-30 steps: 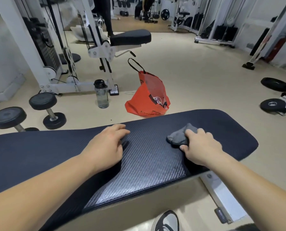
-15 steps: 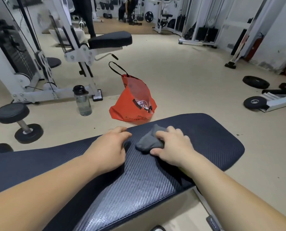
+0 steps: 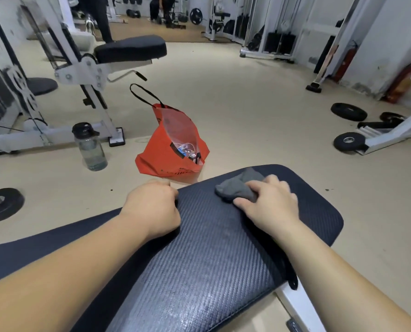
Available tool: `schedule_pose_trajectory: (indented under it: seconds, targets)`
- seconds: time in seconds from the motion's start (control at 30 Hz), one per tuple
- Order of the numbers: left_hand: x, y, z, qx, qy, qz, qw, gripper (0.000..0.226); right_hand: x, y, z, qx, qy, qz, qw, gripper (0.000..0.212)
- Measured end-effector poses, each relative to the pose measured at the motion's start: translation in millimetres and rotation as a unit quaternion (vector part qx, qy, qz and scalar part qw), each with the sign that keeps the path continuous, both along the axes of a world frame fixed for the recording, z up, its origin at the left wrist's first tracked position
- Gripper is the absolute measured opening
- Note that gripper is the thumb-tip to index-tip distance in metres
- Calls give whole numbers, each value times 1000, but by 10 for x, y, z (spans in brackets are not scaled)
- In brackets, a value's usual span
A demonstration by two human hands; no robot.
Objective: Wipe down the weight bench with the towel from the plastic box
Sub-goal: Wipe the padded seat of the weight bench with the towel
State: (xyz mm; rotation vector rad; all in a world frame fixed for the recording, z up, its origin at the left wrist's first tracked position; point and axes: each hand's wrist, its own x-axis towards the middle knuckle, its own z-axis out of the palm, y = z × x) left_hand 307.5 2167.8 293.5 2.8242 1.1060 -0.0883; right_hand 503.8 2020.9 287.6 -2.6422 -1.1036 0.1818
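Far left: dumbbell [image 3: 0, 203] seen on floor, partly cut off by frame edge. Machine frame [image 3: 89, 75] with a black seat pad behind it. Bottle [image 3: 90, 146] stands upright on floor just in front of the machine's foot, black cap on. Red bag [image 3: 173, 149] is slumped on floor just right of the bottle, mouth open, small items visible inside but not identifiable.

Bench [image 3: 199, 259] runs across the foreground, dark textured pad, sheen visible on the near part.

Left hand [image 3: 155, 208] is closed loosely over the bench's far edge, fingers curled down over the rim; nothing else held.

Towel [image 3: 238, 189] is a grey wad lying on the pad near its far right end, pressed flat under the right hand [image 3: 271, 203]. Fingers are partly curled over the wad, thumb tucked at its near side; grip is closed on towel, palm down.

Right: 2 weight plates [image 3: 349, 111] seen flat on floor, well apart from the bench, beside a white frame piece.
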Motion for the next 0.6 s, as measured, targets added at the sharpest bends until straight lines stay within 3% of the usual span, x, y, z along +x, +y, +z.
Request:
schedule_pose_trajectory:
  seconds: [0.1, 0.17, 0.23, 0.33, 0.43, 0.5, 0.6]
  targets:
    - [-17, -21, -40, 13, -3, 7, 1000, 28, -283, 143, 15, 36, 84, 190, 978, 42]
    - [-44, -46, -79, 25, 0, 0, 1000, 27, -331, 203, 13, 34, 106, 242, 964, 43]
    - [-52, -62, -88, 20, 0, 3, 1000, 28, -234, 245, 21, 33, 94, 208, 973, 43]
    - [-66, -50, -54, 12, -4, 8, 1000, 30, 46, 316, -10, 23, 11, 61, 998, 41]
    - [-45, -54, -62, 14, -9, 17, 1000, 31, 323, 358, -25, -14, -41, -60, 997, 43]
    - [-18, -74, -70, 25, -9, 19, 999, 31, 345, 375, -29, -35, -47, -45, 997, 43]
    - [1, -77, -87, 38, -11, 20, 999, 32, 202, 243, -29, -7, -35, 142, 989, 43]
